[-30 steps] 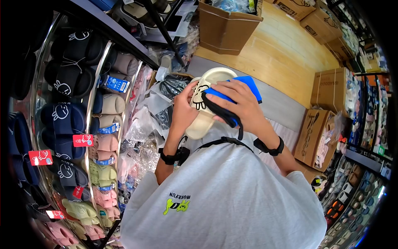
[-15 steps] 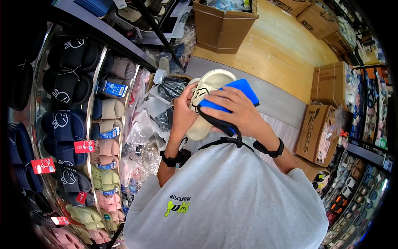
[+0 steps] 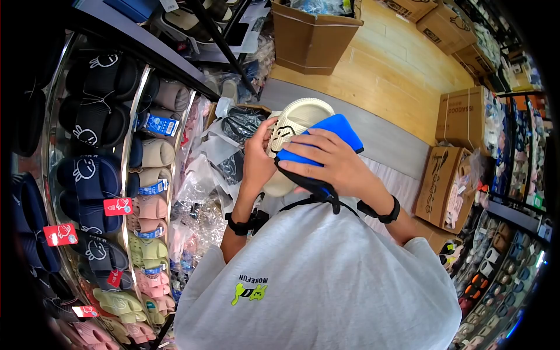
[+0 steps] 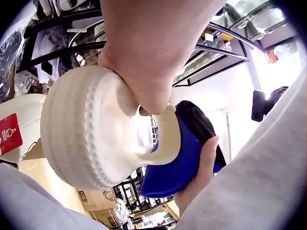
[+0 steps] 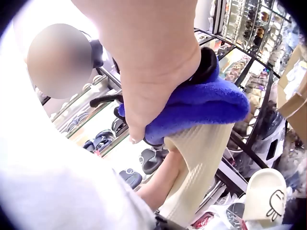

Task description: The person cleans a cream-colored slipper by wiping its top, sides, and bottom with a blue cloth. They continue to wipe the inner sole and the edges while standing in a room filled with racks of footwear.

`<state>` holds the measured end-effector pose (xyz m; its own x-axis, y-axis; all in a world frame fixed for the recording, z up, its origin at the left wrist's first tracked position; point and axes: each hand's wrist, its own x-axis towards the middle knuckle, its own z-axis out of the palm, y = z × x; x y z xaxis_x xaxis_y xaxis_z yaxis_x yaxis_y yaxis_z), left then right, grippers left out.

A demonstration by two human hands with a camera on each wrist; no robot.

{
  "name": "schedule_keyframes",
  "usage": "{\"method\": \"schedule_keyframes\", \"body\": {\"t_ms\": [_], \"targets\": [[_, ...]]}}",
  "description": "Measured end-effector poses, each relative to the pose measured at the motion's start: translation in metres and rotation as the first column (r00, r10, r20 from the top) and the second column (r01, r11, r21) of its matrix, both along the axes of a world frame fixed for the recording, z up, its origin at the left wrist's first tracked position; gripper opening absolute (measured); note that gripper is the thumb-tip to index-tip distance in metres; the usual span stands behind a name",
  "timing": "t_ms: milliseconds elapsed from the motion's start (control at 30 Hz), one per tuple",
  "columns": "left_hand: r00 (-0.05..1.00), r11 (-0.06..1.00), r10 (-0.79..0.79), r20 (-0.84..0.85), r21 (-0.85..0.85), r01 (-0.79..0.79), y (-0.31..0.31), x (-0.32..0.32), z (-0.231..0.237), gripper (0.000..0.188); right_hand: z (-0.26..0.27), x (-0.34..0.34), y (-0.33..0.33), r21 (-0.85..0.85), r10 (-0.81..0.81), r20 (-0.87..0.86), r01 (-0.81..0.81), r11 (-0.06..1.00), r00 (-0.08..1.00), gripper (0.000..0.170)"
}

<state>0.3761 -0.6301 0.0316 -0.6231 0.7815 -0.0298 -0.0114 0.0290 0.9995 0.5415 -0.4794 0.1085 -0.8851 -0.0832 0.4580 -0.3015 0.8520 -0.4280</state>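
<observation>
In the head view my left hand grips a cream slide sandal by its side, with a black cartoon face printed on the strap. My right hand holds a blue plush cloth with black edging against that strap, fingers spread over it. Part of the print is hidden under the cloth. From the left wrist, the sandal's ribbed cream sole shows, with the blue cloth at the strap. A second cream sandal with a rabbit print appears low in the right wrist view.
Slippers in several colours hang on a rack at the left. Plastic-wrapped goods are heaped beside it. A tall cardboard box stands ahead on the floor, and more cartons and shoe shelves line the right.
My right hand has slid the blue cloth slightly toward my body across the strap, covering the lower part of the print. The left hand keeps its grip on the sandal.
</observation>
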Motion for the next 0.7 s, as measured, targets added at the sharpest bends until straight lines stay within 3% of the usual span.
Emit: {"method": "schedule_keyframes", "body": {"t_ms": [100,167,367,433,500,567,700], "targets": [[0.997,1.000,-0.006,-0.083,-0.002,0.006,-0.002,0.002,0.001,0.066,0.003,-0.001,0.010,-0.078,-0.027,0.014,0.028,0.997,1.000,0.059],[0.994,1.000,-0.004,-0.111,-0.024,0.001,-0.002,0.003,0.002,0.065,0.005,0.000,0.008,-0.045,-0.158,0.029,0.160,0.986,0.987,0.059],[1.000,1.000,0.003,-0.018,0.023,-0.003,-0.003,0.001,-0.007,0.066,0.003,0.001,-0.003,-0.015,-0.034,0.008,0.034,0.999,0.999,0.059],[0.997,1.000,0.014,-0.072,0.004,-0.014,-0.007,0.004,-0.001,0.067,0.002,0.000,0.007,-0.083,-0.030,0.012,0.031,0.996,0.999,0.062],[0.981,0.998,0.046,-0.186,-0.027,-0.052,-0.008,0.007,0.011,0.062,0.005,-0.001,0.008,-0.107,-0.058,0.039,0.062,0.992,0.998,0.061],[0.978,0.998,0.062,-0.197,-0.017,-0.067,-0.009,0.005,0.008,0.061,0.006,-0.002,0.003,-0.043,-0.171,0.004,0.171,0.984,0.985,0.061],[0.995,0.997,0.071,-0.075,-0.009,-0.072,-0.010,0.008,0.009,0.068,0.002,-0.001,-0.012,0.035,0.010,0.020,-0.011,0.999,1.000,0.057]]}}
